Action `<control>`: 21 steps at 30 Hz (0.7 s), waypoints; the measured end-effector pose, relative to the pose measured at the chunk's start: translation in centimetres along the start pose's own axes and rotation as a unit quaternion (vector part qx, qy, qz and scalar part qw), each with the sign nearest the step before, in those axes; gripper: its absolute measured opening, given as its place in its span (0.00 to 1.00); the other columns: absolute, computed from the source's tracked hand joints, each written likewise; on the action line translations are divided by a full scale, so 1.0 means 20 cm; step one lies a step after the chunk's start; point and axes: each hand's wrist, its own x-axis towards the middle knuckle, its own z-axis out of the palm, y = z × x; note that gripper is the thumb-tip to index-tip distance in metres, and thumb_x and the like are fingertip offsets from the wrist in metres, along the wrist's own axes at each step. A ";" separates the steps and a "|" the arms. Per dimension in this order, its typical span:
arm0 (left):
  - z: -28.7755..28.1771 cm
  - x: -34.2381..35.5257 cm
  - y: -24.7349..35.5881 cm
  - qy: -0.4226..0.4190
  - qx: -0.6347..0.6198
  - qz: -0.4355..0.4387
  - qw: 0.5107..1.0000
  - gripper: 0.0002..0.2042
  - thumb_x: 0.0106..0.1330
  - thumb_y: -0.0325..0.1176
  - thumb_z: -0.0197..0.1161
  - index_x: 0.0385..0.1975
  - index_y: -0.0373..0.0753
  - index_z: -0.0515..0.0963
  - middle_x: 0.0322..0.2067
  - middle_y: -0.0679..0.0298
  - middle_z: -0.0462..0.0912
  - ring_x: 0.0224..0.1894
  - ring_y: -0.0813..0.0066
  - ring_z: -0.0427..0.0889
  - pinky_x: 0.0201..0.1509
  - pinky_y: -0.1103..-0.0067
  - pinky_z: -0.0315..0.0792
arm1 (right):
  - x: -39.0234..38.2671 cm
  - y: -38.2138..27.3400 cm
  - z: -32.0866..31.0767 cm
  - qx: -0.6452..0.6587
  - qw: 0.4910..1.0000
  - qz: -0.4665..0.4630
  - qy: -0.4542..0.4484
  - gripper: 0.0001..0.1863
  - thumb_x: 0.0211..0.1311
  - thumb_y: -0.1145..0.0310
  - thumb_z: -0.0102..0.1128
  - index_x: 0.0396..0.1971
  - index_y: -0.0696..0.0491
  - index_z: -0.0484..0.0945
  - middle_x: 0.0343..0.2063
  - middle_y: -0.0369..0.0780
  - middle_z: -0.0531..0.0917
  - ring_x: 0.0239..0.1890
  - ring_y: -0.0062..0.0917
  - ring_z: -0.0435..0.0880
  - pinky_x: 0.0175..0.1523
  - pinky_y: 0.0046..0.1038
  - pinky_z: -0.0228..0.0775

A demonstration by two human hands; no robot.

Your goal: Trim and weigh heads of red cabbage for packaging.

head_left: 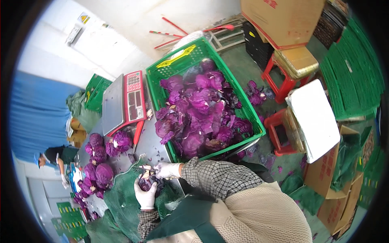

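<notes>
My left hand (146,197), in a white glove, is wrapped round a red cabbage (144,184) from its near side. Over the top of that cabbage, my right hand (167,170), also gloved in white, grips a knife (145,167); its short blade points left and its handle is hidden by the fingers. A pale cut stem end shows just under the blade. Beneath both hands a green mesh sack (123,190) is spread over the metal table. Beyond my right hand stands a green crate (259,131) heaped with purple cabbage leaves (198,113).
Several whole red cabbages (104,175) sit on the table's left side. A red scale (135,101) and a red-handled knife (138,133) lie beyond them. On the right are red stools (275,119), a white box (314,119) and cardboard boxes (324,178). Another person (56,156) stands far left.
</notes>
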 end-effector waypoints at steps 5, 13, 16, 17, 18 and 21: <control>0.04 -0.13 0.02 0.012 0.057 0.126 0.990 0.44 0.38 0.35 0.76 0.58 0.29 0.62 0.51 0.51 0.72 0.56 0.59 0.70 0.62 0.71 0.63 | -0.01 0.09 -0.13 0.122 0.988 0.073 0.059 0.16 0.46 0.75 0.61 0.38 0.51 0.74 0.16 0.34 0.72 0.12 0.18 0.68 0.16 0.24 0.60; 0.10 -0.12 0.07 -0.002 -0.215 -0.024 0.976 0.27 0.54 0.26 0.65 0.55 0.28 0.66 0.48 0.58 0.74 0.49 0.72 0.73 0.58 0.76 0.66 | -0.25 -0.30 -0.50 0.242 0.907 -0.160 0.304 0.06 0.62 0.74 0.54 0.37 0.47 0.71 0.21 0.35 0.78 0.10 0.14 0.69 0.12 0.16 0.60; 0.08 -0.11 0.02 -0.005 -0.221 -0.031 0.975 0.27 0.54 0.27 0.66 0.54 0.29 0.67 0.48 0.58 0.74 0.49 0.71 0.74 0.58 0.76 0.67 | -0.32 -0.44 -0.39 0.318 0.881 -0.193 0.293 0.09 0.64 0.72 0.54 0.43 0.50 0.71 0.23 0.37 0.80 0.10 0.14 0.70 0.12 0.17 0.64; 0.07 -0.13 0.03 -0.002 -0.218 -0.032 0.975 0.27 0.54 0.27 0.66 0.55 0.29 0.67 0.48 0.58 0.74 0.49 0.71 0.73 0.58 0.75 0.66 | -0.30 -0.42 -0.35 0.284 0.891 -0.203 0.288 0.11 0.64 0.73 0.54 0.46 0.50 0.71 0.24 0.37 0.81 0.11 0.14 0.70 0.13 0.17 0.65; 0.08 -0.10 0.04 0.005 -0.216 -0.029 0.976 0.27 0.54 0.27 0.66 0.55 0.30 0.66 0.48 0.58 0.74 0.49 0.71 0.73 0.58 0.75 0.66 | -0.24 -0.40 -0.36 0.248 0.901 -0.217 0.281 0.14 0.63 0.73 0.55 0.49 0.50 0.71 0.24 0.37 0.81 0.12 0.13 0.70 0.14 0.16 0.65; 0.08 -0.10 0.02 -0.013 -0.223 -0.042 0.974 0.32 0.52 0.26 0.69 0.58 0.28 0.63 0.50 0.56 0.72 0.51 0.70 0.72 0.60 0.75 0.64 | -0.04 -0.23 -0.33 0.120 0.932 -0.146 0.309 0.19 0.62 0.77 0.53 0.53 0.53 0.69 0.32 0.33 0.81 0.19 0.12 0.71 0.20 0.16 0.66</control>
